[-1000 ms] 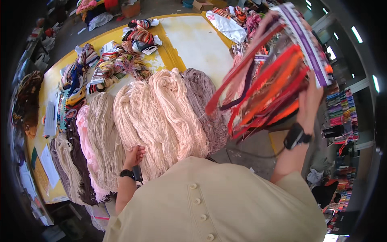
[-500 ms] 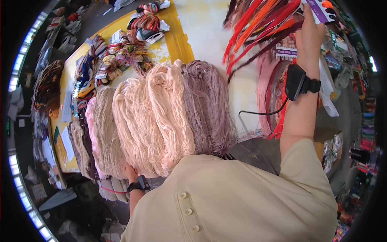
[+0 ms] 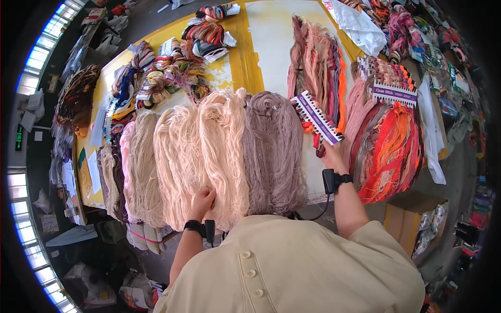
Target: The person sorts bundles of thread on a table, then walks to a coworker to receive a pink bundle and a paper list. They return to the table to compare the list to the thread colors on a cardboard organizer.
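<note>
- The right hand (image 3: pixel 330 156) pinches the lower end of a long white card with purple edges and loops of coloured thread (image 3: pixel 316 118), centre right of the frame; held by one end, it could tip and drop its strands onto the yellow table (image 3: pixel 245 62)
- Those dangling loops might snag the orange and red thread bundle (image 3: pixel 389 151) just beside it
- The left hand (image 3: pixel 202 201) is curled closed into the pale peach yarn hank (image 3: pixel 222 151) at lower centre; a tug could drag the hank off the table edge or tangle it with the mauve yarn hank (image 3: pixel 274 148) touching it
- The grip's depth is probably shallow, though the fingers are buried
</note>
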The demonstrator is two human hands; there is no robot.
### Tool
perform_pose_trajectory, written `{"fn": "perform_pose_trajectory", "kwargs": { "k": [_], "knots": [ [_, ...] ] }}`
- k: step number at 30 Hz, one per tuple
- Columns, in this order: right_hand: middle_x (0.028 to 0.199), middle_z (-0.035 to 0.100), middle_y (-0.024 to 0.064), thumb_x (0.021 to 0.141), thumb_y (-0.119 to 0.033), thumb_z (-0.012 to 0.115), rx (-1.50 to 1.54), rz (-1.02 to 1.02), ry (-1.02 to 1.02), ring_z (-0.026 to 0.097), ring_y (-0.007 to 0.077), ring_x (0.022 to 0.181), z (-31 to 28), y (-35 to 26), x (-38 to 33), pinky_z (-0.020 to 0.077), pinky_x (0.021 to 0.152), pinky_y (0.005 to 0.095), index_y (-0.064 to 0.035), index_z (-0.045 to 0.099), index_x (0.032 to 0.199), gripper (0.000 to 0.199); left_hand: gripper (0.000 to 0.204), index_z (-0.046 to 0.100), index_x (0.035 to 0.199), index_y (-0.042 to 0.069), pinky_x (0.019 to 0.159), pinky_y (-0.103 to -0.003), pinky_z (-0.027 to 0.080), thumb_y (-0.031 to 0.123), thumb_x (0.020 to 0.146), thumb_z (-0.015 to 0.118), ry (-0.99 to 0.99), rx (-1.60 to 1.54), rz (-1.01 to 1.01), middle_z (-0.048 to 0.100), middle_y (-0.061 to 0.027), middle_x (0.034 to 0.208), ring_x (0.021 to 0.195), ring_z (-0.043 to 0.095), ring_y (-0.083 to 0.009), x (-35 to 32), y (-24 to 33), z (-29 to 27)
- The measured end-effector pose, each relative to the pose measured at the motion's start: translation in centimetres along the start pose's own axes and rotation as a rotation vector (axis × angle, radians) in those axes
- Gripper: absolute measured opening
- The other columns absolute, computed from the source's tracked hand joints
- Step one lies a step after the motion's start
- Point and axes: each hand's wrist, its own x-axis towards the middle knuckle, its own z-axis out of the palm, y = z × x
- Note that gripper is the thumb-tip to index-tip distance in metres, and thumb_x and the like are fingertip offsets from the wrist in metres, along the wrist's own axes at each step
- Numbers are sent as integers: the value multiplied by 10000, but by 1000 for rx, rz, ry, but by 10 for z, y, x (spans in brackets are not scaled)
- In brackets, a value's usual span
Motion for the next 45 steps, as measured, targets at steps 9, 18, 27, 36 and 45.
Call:
{"fn": "perform_pose_trajectory", "kwargs": {
  "k": [9,18,27,36,45],
  "knots": [
    [970,612,-8,972,-164,537,-4,-316,-45,554,69,802,-14,-93,65,445,646,240,-46,596,1123,200,316,562,698,67,406,-242,337,260,949,559,53,-207,-61,483,25,547,434,421,-74,-1,-1,-7],
    [1058,584,104,784,-81,679,-716,-972,37,542,245,1033,94,-39,31,415,927,344,-25,577,1074,312,230,584,757,47,433,-224,363,216,906,630,184,-103,-10,498,42,585,484,456,-54,-20,-13,5],
    [1410,390,68,650,-258,812,-1650,-684,-246,334,304,1317,107,9,1,368,991,518,-148,508,1277,706,476,419,1227,69,722,-417,486,27,782,581,265,507,265,586,-135,912,821,599,-336,-22,6,37],
    [1246,540,95,744,-229,750,-1611,-764,-217,514,292,1158,66,-27,10,440,917,433,-121,561,1165,474,501,430,1268,75,802,-498,467,17,781,530,-60,650,360,578,-235,1064,960,567,-437,1,27,40],
    [839,625,110,839,-136,664,-1258,-897,69,644,255,750,100,-35,68,501,691,354,-35,628,890,119,762,325,1446,106,908,-360,468,-10,742,592,-20,275,165,629,-208,1128,1048,616,-331,-2,-6,33]
  ]
}}
